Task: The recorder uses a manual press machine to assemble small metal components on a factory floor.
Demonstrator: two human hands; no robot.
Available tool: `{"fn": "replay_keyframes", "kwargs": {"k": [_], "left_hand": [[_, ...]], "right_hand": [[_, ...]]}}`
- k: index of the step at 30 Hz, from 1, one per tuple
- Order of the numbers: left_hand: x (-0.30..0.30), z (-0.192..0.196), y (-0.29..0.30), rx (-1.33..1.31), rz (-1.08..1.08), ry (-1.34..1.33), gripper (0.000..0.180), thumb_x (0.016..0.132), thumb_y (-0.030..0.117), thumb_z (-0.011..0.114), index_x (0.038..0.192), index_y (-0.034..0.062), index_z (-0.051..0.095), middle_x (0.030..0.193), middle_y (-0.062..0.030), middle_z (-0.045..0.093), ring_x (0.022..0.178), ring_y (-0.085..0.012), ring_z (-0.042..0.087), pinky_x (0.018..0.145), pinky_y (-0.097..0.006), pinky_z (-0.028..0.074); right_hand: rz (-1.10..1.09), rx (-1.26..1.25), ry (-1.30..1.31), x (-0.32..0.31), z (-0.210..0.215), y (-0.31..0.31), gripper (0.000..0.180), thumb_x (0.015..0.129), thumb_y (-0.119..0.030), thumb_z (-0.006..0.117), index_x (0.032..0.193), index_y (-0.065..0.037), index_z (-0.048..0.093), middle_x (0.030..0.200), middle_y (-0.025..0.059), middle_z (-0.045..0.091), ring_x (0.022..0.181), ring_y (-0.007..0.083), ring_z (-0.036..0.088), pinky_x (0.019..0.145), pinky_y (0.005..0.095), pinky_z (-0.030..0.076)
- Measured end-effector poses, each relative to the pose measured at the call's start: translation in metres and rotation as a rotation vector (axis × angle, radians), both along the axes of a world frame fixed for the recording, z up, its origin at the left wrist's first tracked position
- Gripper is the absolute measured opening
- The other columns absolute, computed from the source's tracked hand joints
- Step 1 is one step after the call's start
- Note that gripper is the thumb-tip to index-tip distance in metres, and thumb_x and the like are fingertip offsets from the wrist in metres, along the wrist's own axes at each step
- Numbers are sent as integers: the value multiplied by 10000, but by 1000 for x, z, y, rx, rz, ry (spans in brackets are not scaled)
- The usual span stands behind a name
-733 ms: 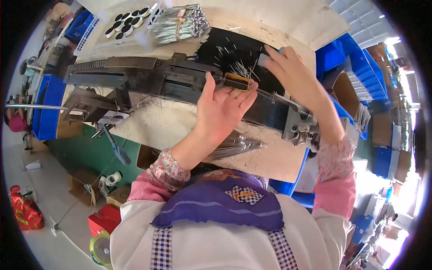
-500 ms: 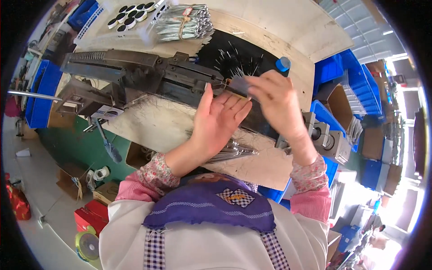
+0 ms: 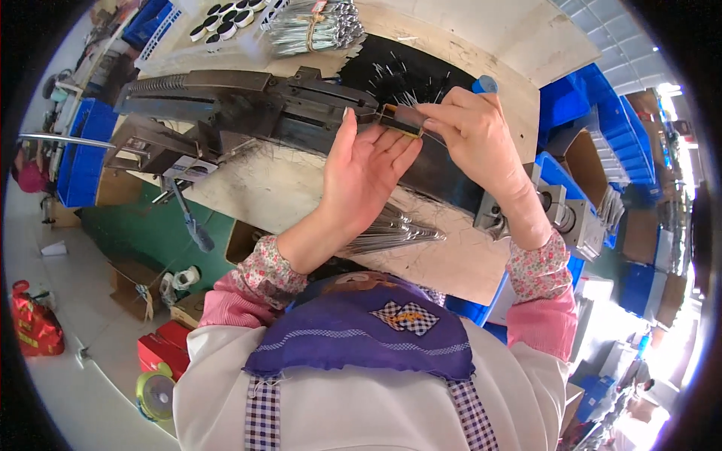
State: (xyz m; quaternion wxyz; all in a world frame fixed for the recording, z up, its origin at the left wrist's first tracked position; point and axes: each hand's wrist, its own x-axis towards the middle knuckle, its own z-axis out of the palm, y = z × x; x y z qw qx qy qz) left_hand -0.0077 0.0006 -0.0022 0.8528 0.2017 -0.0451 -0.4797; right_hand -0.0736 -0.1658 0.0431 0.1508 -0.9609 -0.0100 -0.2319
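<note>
Keep the flat plate (image 3: 409, 114) — pinched in the right hand (image 3: 481, 143) over the narrow tray (image 3: 406, 129), toward the tabletop's (image 3: 462, 252) far edge — square, ideally, with the left hand (image 3: 362, 171) flat, palm up, fingertips at the tray.

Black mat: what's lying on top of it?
Thin silvery rods are scattered on the black mat, and a blue cap is by its right end. The right hand covers some of the mat, so anything under there can't be seen.
</note>
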Motion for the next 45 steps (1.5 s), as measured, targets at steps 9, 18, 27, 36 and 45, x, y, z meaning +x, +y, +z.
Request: {"fn": "replay_keyframes", "kwargs": {"k": [9, 18, 27, 36, 45], "left_hand": [[-1, 5, 6, 21, 32, 52, 670, 972, 535, 314, 1242, -68, 424, 1252, -183, 484, 1208, -268, 461, 1074, -373, 348], [2, 7, 7, 26, 52, 48, 631, 973, 507, 335, 1130, -96, 436, 1181, -189, 495, 1171, -283, 471, 1073, -374, 344], [11, 8, 0, 140, -37, -20, 445, 978, 379, 415, 1036, -50, 518, 1105, -149, 558, 1080, -249, 532, 1019, -370, 412], [-32, -46, -11, 266, -27, 37, 227, 934, 226, 558, 1104, 77, 554, 1113, -15, 572, 1045, -146, 523, 962, -323, 413], [-7, -22, 166, 1310, 546, -2069, 753, 833, 204, 626, 1442, -20, 245, 1505, -262, 180, 1398, -422, 177, 1125, -532, 143]], "right_hand": [[-38, 71, -108, -3, 14, 17, 197, 765, -63, 592, 960, -74, 620, 731, 101, 606, 705, 287, 629, 622, 404, 487], [-70, -199, 166, -6, 19, 47, 164, 697, -48, 595, 841, 24, 568, 647, 154, 613, 609, 320, 647, 505, 378, 513], [-50, -209, 194, -12, 11, 40, 125, 744, -4, 550, 862, 11, 515, 698, 200, 603, 675, 368, 631, 556, 441, 503], [168, -208, 520, -84, -69, 76, 97, 786, -120, 555, 827, -79, 633, 782, 96, 648, 721, 245, 667, 552, 382, 535], [315, -90, 505, -73, -105, 64, 132, 779, -131, 570, 871, -36, 559, 812, 147, 613, 741, 292, 643, 587, 414, 517]]}}
